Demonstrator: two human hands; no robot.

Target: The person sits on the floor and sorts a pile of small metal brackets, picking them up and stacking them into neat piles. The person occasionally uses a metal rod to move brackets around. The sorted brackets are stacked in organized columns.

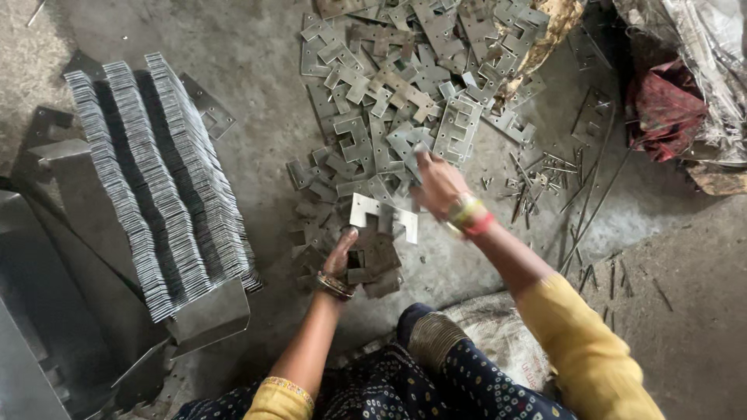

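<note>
Starting at the far left, dark bent sheet-metal pieces point(62, 257) lay on the concrete floor point(257, 101), and beside them stood 3 close-packed rows of stacked plates point(159, 183), set on edge and running from upper left to lower right. A strip of bare floor separated those rows from the middle of the scene.

The left hand point(341, 260) reached forward low in the middle, palm up, its fingers curled under a small stack of notched metal plates point(373, 264); the grip was closed on that stack, which sat in and just right of the palm. A brighter notched plate point(383, 214) lay just above the stack, between the 2 hands, touching the stack's upper edge as far as could be told.

The right hand point(437, 185), with bangles at the wrist, reached further out, fingertips down on the near edge of the loose heap of plates point(405, 93). Whether its grip was clenched on a plate or only pressing on 1, I could not tell.

The heap spread up and away to the top edge. To its right thin metal rods point(580, 183) lay scattered, then open floor, and a red cloth bundle point(661, 109) at the upper right. A sack point(498, 334) lay near the person's knee.
</note>
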